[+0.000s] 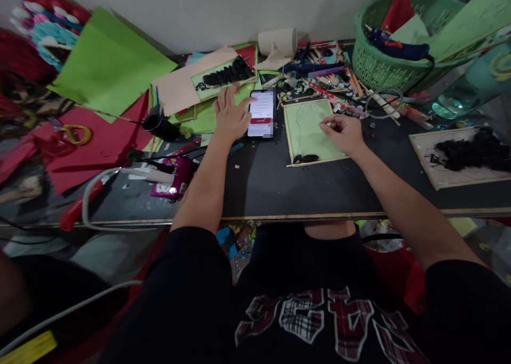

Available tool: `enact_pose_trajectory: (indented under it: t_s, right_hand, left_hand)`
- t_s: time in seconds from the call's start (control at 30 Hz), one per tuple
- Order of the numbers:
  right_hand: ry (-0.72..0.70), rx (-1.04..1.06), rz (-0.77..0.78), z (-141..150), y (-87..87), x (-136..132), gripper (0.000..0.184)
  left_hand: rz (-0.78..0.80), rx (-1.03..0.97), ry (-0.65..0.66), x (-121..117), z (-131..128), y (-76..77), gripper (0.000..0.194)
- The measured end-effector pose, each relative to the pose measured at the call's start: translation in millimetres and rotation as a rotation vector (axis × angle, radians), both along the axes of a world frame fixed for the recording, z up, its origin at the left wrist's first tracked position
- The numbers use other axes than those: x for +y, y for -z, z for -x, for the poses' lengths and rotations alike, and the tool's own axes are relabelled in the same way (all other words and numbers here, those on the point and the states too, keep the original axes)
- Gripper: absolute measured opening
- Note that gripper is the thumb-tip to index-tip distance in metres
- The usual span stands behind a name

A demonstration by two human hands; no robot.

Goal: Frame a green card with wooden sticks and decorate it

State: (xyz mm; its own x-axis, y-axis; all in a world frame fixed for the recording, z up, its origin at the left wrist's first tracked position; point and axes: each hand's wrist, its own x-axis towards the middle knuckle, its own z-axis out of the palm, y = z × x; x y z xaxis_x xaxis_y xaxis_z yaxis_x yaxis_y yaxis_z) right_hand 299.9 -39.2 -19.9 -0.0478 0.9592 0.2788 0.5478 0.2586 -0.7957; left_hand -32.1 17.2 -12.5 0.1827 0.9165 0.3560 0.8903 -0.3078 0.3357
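Fingers spread and empty, the left hand [231, 114] reaches a fingertip over the phone [261, 107], between the front and back edges of the bench [259, 191]. Rightward, the right hand [344, 132] pinches its fingertips above the framed sheet [309, 130]; whether they grip anything, I cannot tell.

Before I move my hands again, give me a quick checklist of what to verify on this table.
1. Phone lying on the table, screen lit: ok.
2. Left hand at the phone: ok.
3. Right hand over the framed green sheet: ok.
4. Anything pinched in the right fingertips: cannot tell, too small to make out.
5. Table around that sheet free of scraps: not ok, scraps lie by its upper right corner.
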Motion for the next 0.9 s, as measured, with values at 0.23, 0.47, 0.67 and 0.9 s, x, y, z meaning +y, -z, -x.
enact_pose_trajectory:
  t_s: [0.23, 0.47, 0.67, 0.9]
  right_hand:
    - [-0.005, 0.003, 0.0, -0.6, -0.1, -0.1, 0.01]
    - [0.0, 0.01, -0.019, -2.1, 1.7, 0.8, 0.011]
    - [0.017, -0.004, -0.024, -3.1, 2.1, 1.2, 0.014]
    - [0.014, -0.015, -0.032, -3.6, 2.7, 1.6, 0.017]
  left_hand:
    - [0.016, -0.07, 0.004, -4.8, -3.3, -5.5, 0.039]
    - [0.042, 0.043, 0.017, -2.7, 0.9, -4.3, 0.054]
    - [-0.042, 0.059, 0.063, 2.6, 7.4, 3.5, 0.046]
    - [-0.141, 0.111, 0.058, -1.5, 5.1, -5.4, 0.041]
